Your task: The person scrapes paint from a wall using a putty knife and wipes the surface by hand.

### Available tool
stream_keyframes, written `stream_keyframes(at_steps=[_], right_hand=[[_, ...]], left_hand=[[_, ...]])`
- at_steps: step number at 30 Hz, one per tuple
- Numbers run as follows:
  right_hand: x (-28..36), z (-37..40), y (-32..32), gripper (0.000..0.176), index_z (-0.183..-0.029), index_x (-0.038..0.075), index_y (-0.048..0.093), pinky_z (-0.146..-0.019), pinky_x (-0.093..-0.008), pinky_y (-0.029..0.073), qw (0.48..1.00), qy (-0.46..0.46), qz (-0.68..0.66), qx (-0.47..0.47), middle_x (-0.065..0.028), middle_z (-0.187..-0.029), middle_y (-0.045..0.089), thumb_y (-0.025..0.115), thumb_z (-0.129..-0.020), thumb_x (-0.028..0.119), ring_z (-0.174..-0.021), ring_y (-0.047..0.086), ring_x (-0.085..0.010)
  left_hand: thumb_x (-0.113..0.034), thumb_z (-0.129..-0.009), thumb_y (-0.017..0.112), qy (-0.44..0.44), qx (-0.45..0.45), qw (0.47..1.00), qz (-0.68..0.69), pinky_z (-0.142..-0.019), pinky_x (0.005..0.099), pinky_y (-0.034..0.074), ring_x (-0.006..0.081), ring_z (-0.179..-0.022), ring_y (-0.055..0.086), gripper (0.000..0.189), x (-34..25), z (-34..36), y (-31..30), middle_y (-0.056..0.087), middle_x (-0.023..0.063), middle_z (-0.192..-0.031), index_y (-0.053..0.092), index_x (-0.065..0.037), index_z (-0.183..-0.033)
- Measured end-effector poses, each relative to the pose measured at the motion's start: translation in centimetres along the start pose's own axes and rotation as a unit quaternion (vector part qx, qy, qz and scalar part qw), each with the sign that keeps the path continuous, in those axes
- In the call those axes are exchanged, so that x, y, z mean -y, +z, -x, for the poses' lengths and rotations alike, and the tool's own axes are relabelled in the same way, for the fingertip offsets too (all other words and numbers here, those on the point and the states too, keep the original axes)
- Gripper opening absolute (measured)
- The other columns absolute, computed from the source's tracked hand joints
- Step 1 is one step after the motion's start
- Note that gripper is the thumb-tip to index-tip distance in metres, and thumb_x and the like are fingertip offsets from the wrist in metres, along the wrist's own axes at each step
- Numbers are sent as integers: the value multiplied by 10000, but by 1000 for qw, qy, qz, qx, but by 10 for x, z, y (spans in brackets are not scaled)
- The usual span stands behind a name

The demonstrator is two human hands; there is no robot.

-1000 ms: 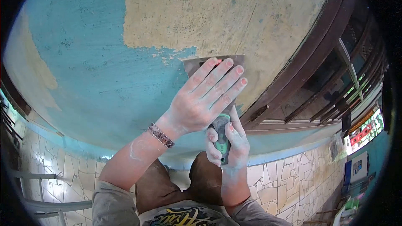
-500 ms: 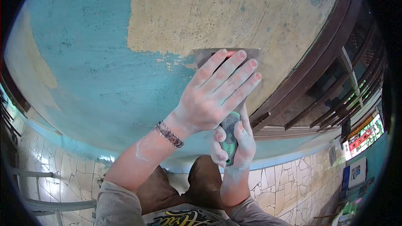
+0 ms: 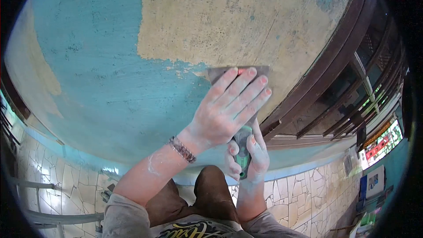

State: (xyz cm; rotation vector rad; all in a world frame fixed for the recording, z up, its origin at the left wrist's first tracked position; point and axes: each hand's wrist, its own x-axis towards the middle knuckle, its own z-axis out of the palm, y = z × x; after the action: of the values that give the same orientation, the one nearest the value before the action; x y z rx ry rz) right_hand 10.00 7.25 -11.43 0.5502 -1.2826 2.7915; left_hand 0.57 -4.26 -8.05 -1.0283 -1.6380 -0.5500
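My right hand (image 3: 260,161) is wrapped round the green and grey handle of a wide scraper (image 3: 242,150). Across the scraper's metal blade (image 3: 216,74) lies my left hand (image 3: 224,112), palm down with the fingers stretched out, hiding much of the blade. The blade's front edge is against the wall (image 3: 194,26), where blue paint (image 3: 105,75) meets a bare beige patch with a ragged border. Pale dust coats both hands, and a dark bracelet circles the left wrist.
A brown wooden window frame (image 3: 308,79) with bars curves along the right side. Below lies a pale floor of irregular tiles (image 3: 304,189). Grey metal rails (image 3: 66,218) stand at lower left. Several items, including a white-and-blue box (image 3: 374,180), are at far right.
Both hands and the scraper have moved a little down the wall, toward my body. The grip on the handle and the flat left hand are unchanged.
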Motion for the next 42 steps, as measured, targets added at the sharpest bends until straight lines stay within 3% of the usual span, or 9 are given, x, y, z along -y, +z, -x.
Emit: stream_keyframes(at_steps=[12,24,29,42], right_hand=[[7,-1,2,600,-1474,82,163,-329,-240,342,1000,1,-4,6,-144,-804,511,452,-969,229,-423,450,-147],[13,-4,6,619,-1469,52,162,-332,-230,337,996,19,85,4,-135,-797,506,457,-962,251,-418,450,-143],[4,-13,18,566,-1464,58,188,-326,-233,338,999,-18,31,-1,-138,-804,513,426,-974,216,-418,455,-144],[-2,5,12,609,-1470,70,175,-334,-236,346,997,36,63,-25,-125,-788,503,461,-960,240,-420,431,-140]], left_hand=[[-201,-891,418,-9,-12,1000,14,-1071,446,307,275,-1254,469,379,-2,-4,1,552,87,-1298,605,-97,-1204],[-217,-899,426,-27,-34,999,-5,-1077,437,289,270,-1246,474,365,0,-1,1,562,71,-1288,619,-104,-1188],[-195,-889,429,-28,-31,999,2,-1075,438,291,263,-1244,476,362,5,-7,-8,565,66,-1285,627,-113,-1180],[-211,-891,444,-56,-7,998,3,-1077,445,292,264,-1247,475,356,-7,22,-3,565,70,-1286,621,-113,-1184]])
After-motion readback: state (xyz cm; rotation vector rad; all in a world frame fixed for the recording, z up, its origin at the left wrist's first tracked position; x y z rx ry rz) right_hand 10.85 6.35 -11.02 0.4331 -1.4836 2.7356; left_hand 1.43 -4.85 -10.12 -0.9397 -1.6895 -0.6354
